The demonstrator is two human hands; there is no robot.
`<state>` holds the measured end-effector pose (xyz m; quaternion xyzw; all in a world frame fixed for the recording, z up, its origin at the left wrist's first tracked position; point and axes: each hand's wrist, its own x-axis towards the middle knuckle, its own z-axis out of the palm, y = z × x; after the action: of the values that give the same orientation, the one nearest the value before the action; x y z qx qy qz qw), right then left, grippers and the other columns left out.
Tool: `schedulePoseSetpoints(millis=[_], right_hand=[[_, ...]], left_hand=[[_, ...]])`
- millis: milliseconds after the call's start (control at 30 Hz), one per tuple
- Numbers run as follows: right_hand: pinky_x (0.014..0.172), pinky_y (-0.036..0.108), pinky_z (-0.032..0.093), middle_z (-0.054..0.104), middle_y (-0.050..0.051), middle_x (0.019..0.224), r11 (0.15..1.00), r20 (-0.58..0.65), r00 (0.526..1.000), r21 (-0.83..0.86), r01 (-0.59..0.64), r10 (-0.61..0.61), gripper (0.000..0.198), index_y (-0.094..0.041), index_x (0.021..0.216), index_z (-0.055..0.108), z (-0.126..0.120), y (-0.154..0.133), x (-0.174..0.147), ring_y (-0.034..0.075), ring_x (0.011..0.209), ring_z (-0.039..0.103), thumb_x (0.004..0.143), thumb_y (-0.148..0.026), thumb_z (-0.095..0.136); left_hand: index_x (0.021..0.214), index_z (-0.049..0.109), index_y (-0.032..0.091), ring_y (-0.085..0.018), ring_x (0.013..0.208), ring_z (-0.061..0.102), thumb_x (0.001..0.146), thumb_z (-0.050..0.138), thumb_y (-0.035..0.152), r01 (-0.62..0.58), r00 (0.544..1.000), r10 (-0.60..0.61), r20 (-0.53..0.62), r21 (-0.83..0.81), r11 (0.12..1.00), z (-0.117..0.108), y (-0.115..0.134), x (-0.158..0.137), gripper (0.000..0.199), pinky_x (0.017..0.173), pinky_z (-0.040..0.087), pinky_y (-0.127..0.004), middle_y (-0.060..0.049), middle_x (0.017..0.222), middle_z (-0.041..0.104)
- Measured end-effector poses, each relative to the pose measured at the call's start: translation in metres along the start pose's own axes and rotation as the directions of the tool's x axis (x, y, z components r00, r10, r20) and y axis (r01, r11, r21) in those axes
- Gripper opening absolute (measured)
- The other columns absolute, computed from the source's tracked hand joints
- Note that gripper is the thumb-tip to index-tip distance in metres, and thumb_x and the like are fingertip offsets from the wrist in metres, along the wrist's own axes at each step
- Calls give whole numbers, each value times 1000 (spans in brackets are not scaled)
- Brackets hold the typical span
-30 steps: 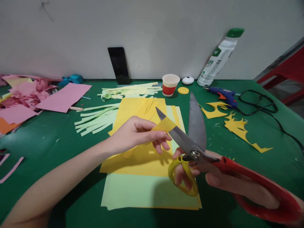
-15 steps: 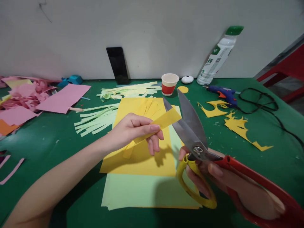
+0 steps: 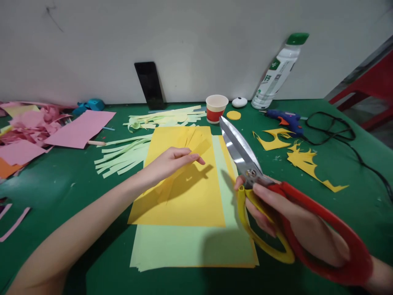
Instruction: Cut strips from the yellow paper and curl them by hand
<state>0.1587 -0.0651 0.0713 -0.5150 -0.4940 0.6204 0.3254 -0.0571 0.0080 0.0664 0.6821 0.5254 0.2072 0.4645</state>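
My left hand point(image 3: 173, 162) is over the yellow sheet point(image 3: 196, 205), fingers stretched out and slightly apart. Under and beside it lie loose yellow paper strips point(image 3: 201, 146), and none is plainly gripped. My right hand point(image 3: 310, 229) is wrapped around the handles of large scissors point(image 3: 242, 151), one loop yellow and the other red. Their blades are closed and point away from me, to the right of the yellow sheet. Beneath that sheet is a stack of pale green paper point(image 3: 172, 248).
Green fringed strips point(image 3: 129, 153) and pink paper point(image 3: 81, 129) lie to the left. Behind are a phone point(image 3: 150, 86), paper cup point(image 3: 216, 108), yellow disc point(image 3: 233, 115) and leaning bottle point(image 3: 278, 73). At right are yellow scraps point(image 3: 307, 164) and a corded glue gun point(image 3: 285, 119).
The yellow strip pinched in my left hand has been let go onto the other strips. The scissors have moved back from it, and their spread blades have come together.
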Motion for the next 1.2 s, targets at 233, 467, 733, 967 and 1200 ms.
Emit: schedulePoseSetpoints(millis=[233, 467, 733, 967, 1200], right_hand=[[48, 26, 39, 50, -1, 52, 482, -197, 958, -873, -74, -208, 32, -21, 79, 44, -37, 2, 34, 14, 45, 48, 84, -50, 31], [49, 33, 36, 61, 17, 65, 156, -329, 933, -939, -307, -148, 39, -11, 89, 53, -59, 17, 57, 31, 60, 59, 83, -45, 36], [48, 30, 36, 63, 15, 75, 75, -311, 937, -950, -303, -157, 34, -9, 101, 51, -58, 26, 58, 26, 63, 60, 83, -35, 37], [49, 30, 35, 61, 16, 95, -23, -292, 933, -953, -303, -210, 35, -11, 105, 51, -53, 21, 52, 27, 74, 60, 86, -35, 37], [46, 29, 32, 61, 10, 102, -28, -197, 932, -976, -215, -303, 35, -15, 103, 56, -51, 13, 47, 25, 83, 59, 87, -37, 34]], left_hand=[[84, 60, 18, -11, 50, 44, 83, 38, 48, 97, 995, -100, -3, 284, 954, 12, -19, 11, 37, 43, 25, -24, -2, 69, 55], [126, 36, 16, -19, 58, 55, 84, 38, 46, 62, 995, 1, -97, 640, 766, 24, -19, 5, 53, 47, 31, -26, -4, 69, 61], [99, 53, 14, -22, 74, 59, 85, 36, 40, 177, 945, 159, -287, 854, 490, 4, -19, 12, 34, 48, 32, -26, -8, 97, 62], [81, 52, 18, -21, 70, 57, 78, 45, 43, 184, 973, -15, -230, 737, 650, 1, -29, 16, 26, 51, 34, -27, -6, 87, 61], [86, 53, 19, -19, 71, 58, 76, 46, 40, 144, 987, -60, -151, 638, 757, -7, -33, 20, 25, 54, 38, -27, -4, 82, 63]])
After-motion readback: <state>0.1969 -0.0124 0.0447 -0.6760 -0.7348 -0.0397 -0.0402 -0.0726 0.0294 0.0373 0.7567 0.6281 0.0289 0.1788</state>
